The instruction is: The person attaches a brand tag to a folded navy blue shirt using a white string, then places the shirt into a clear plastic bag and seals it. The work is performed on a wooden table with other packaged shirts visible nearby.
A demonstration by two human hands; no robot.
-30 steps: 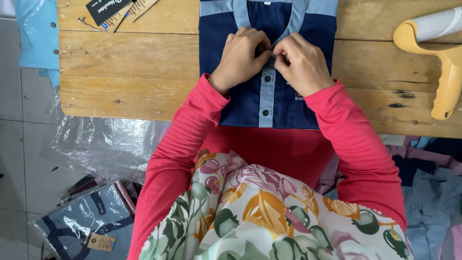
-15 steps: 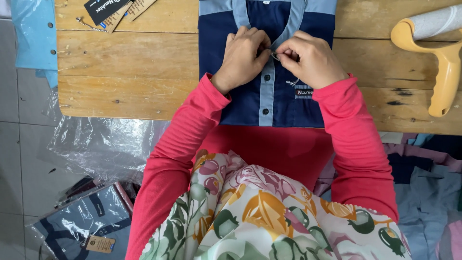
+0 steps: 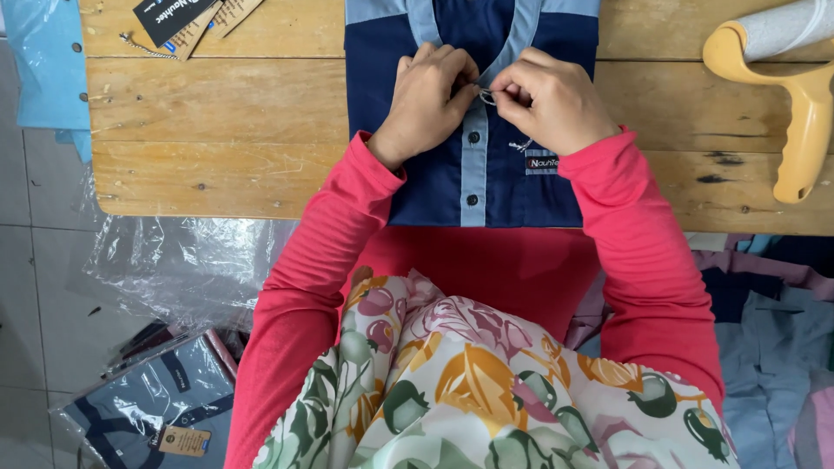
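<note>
Worn wooden plank table [image 3: 217,130], folded navy shirt with pale blue button placket [image 3: 521,187] lying at its near edge, yellow plastic lint roller [image 3: 804,104] far right, left hand [image 3: 426,100] and right hand [image 3: 552,100] meeting on placket, fingertips pinching thin white string [image 3: 488,95], cardboard hang tags [image 3: 187,17] top left

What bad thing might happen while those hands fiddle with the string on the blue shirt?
1. The left hand and right hand pinch a thin string at the placket of the folded navy shirt; a hard tug might snap it or pull the fabric.
2. The shirt's lower edge lies right at the edge of the wooden table, so it could perhaps slide off toward the lap.
3. The spare tags sit near the table's far edge and might get knocked away.
</note>
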